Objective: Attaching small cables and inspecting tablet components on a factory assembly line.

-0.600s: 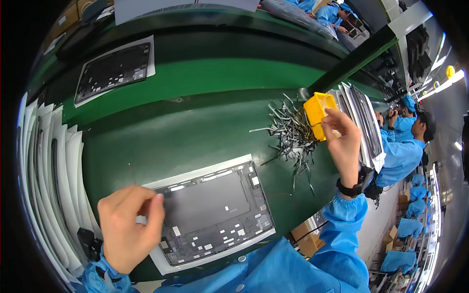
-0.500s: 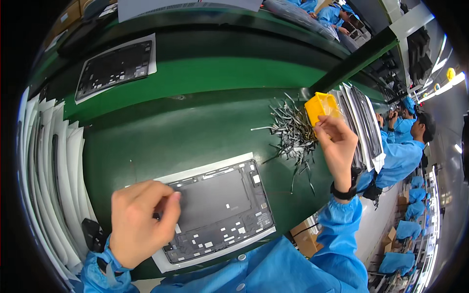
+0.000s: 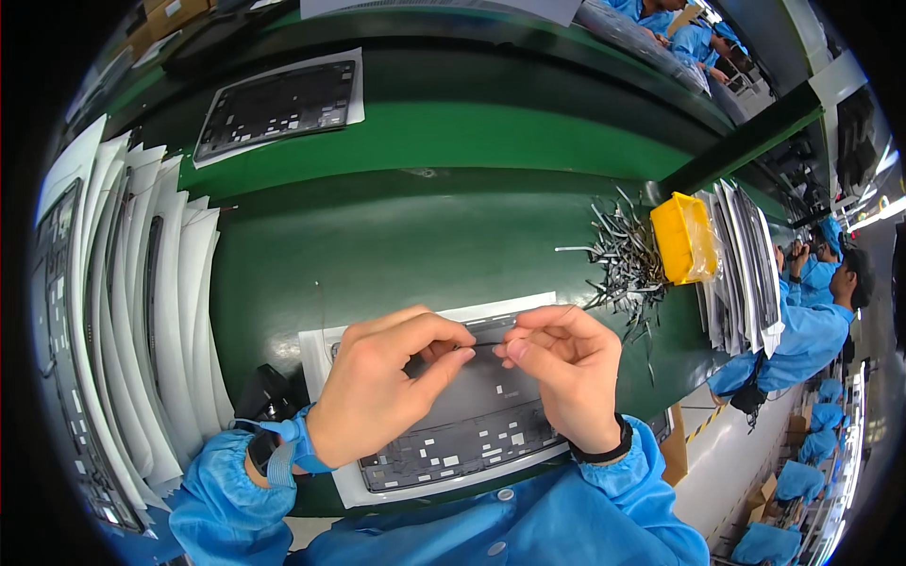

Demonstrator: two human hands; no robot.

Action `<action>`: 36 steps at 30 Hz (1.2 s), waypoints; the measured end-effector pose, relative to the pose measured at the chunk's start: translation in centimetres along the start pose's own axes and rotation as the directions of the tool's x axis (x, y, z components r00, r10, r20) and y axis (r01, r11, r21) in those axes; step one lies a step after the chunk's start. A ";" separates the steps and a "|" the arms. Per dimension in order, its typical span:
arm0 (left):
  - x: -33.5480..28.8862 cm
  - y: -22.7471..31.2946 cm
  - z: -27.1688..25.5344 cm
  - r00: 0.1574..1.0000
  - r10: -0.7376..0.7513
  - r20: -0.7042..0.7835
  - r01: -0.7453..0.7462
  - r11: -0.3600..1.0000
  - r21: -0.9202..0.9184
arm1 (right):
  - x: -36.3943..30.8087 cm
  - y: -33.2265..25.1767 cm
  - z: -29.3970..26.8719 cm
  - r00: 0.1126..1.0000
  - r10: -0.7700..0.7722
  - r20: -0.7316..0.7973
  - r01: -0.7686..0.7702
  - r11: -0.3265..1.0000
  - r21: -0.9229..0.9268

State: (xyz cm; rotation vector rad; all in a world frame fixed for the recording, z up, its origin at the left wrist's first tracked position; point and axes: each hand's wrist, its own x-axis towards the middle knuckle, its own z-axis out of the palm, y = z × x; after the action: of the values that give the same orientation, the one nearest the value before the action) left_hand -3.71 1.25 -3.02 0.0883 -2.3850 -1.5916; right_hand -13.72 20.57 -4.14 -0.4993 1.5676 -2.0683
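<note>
My left hand [image 3: 385, 382] and my right hand [image 3: 574, 382] meet above a dark grey tablet-like housing [image 3: 472, 401]. Between their pinched fingertips runs a thin dark strip [image 3: 485, 344], one end in each hand. What lies inside the fingertips is too small to make out. The housing rests on a white sheet [image 3: 349, 486] near the bench's front edge, its lower band dotted with small white patches. My hands cover part of its upper half.
Right of my hands lies a tangled heap of thin black and silvery strips [image 3: 628, 250], beside a yellow bin [image 3: 683, 241]. Sheet-separated panels stand stacked at left [image 3: 179, 311] and right [image 3: 741, 264]. Another housing [image 3: 278, 108] lies on the far ledge. Co-workers in blue sit to the right.
My right hand has come from beside the yellow bin to meet my left hand over the housing. The thin dark strip now shows between them. The whole view has shifted leftward.
</note>
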 end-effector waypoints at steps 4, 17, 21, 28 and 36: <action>0.4 -0.2 -0.3 0.998 -0.057 0.007 0.057 0.994 -0.095 | 0.5 0.1 -0.5 0.999 0.050 -0.001 -0.050 0.999 -0.019; 0.6 -1.3 -0.2 0.942 -0.006 0.335 0.125 0.935 -0.332 | 0.8 -4.2 -3.6 0.643 0.199 0.739 0.032 0.958 -0.286; 0.1 0.0 0.5 0.856 0.362 0.369 -0.178 0.877 -0.447 | 0.8 -3.7 -4.7 0.808 -0.008 0.590 -0.202 0.936 0.289; -0.7 -0.3 1.3 0.921 0.344 0.185 -0.284 0.915 -0.285 | 3.2 -3.8 -2.4 0.646 0.214 0.733 -0.050 0.970 -0.240; 0.7 -3.3 1.6 0.966 0.247 0.076 -0.210 0.922 -0.324 | 4.5 -1.8 -2.8 0.762 0.175 0.623 -0.072 0.980 -0.187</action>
State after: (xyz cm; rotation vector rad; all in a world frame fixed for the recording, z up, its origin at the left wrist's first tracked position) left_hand -5.12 1.28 -6.44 -0.3426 -2.0926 -1.8754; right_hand -19.17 20.52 -3.17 -1.0059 1.2887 -1.4454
